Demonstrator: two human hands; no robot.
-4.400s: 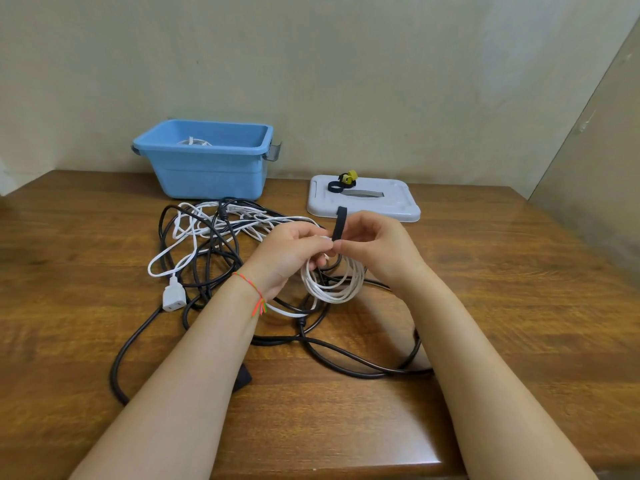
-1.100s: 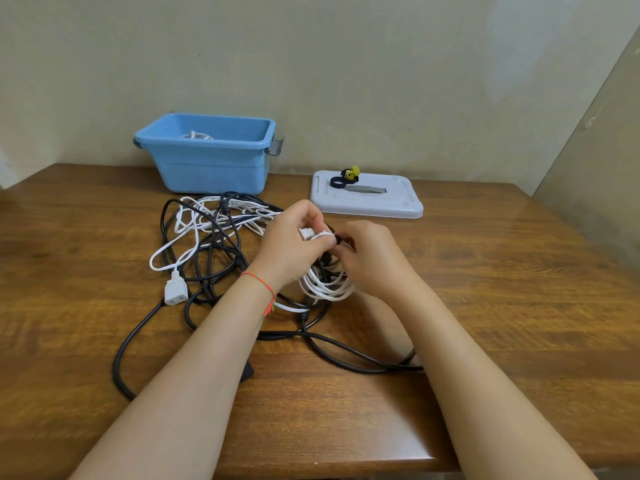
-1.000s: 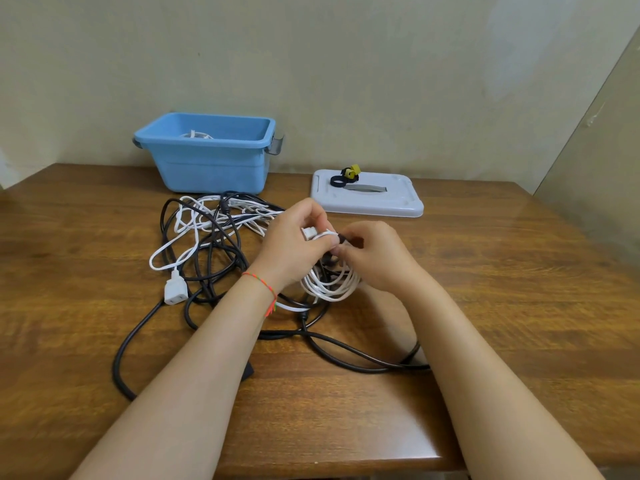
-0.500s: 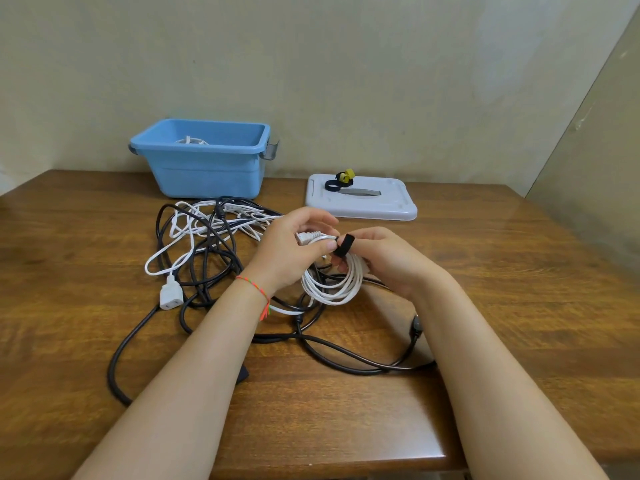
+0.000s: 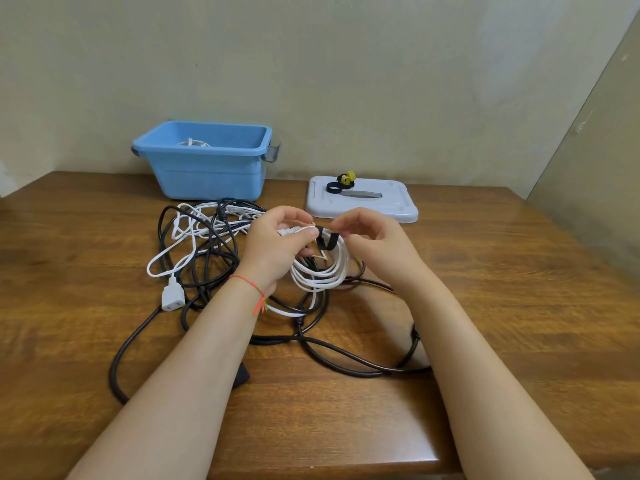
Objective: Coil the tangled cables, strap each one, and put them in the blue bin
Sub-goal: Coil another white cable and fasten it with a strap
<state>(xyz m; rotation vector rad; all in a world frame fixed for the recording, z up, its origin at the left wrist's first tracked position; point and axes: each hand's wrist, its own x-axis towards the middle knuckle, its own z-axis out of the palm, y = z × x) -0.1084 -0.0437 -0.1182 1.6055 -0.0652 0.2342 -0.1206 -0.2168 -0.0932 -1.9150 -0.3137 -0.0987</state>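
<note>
The white coil (image 5: 320, 268) is being held by the left hand (image 5: 277, 247); the black strap (image 5: 325, 240), at its top, is being pinched by the right hand (image 5: 372, 237), the nearer grip.

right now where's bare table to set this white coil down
Bare wood right of the white lid, out to the table edge. Crowded left of the white coil: tangled cables spread from the blue bin toward the near edge.
</note>
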